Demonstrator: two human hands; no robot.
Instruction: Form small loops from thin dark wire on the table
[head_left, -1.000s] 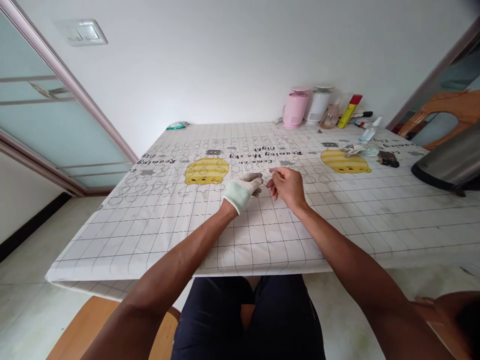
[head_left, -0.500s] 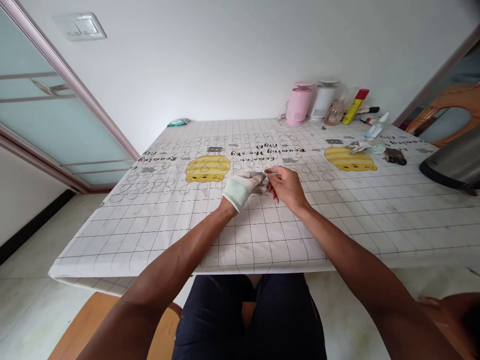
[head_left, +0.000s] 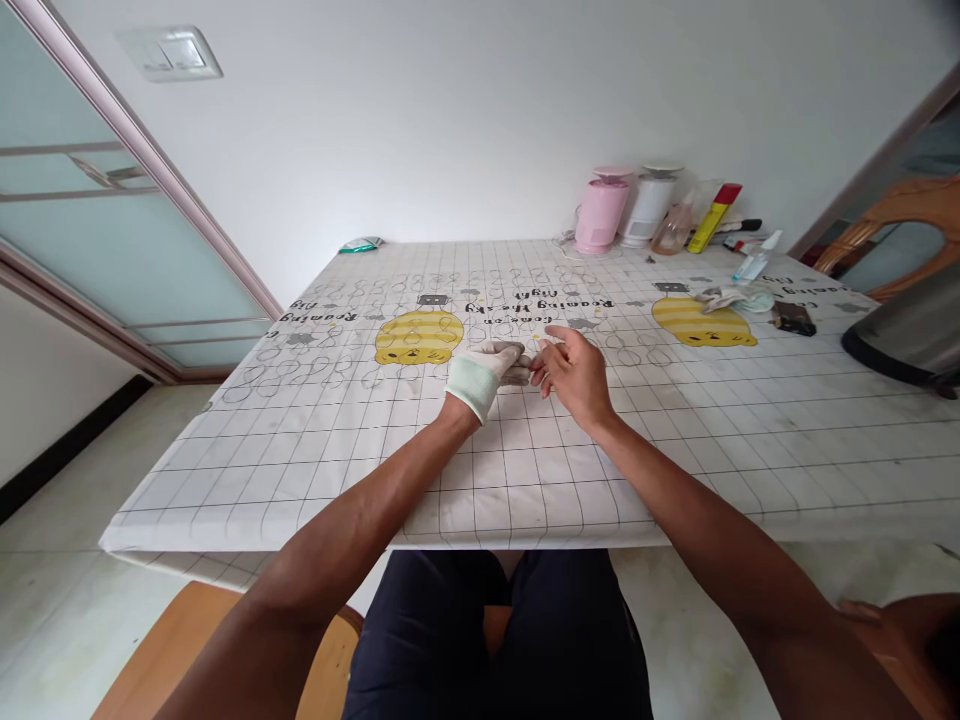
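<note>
My left hand (head_left: 491, 372) wears a pale glove with a mint-green cuff and greyish fingertips. Its fingers are bent together over the table; whatever they may hold is hidden. Just to the right is my bare right hand (head_left: 576, 375), its index finger lifted apart from the other bent fingers. Its lower fingertips are at the tips of the gloved fingers, close or touching. I see no object in the right hand. Beneath both lies a white checked tablecloth (head_left: 465, 480) printed with lettering and yellow bears.
On the right lie a crumpled glove (head_left: 735, 298), a dark small packet (head_left: 793, 318) and a clear bottle (head_left: 757, 258). A metal kettle (head_left: 911, 325) stands at the right edge. Along the wall are a pink device (head_left: 601, 215), a white device (head_left: 646, 208) and a yellow can (head_left: 712, 220).
My right hand has opened its pinch at the gloved fingertips, and its index finger has lifted away. My left hand stays nearly in place. The view has shifted slightly.
</note>
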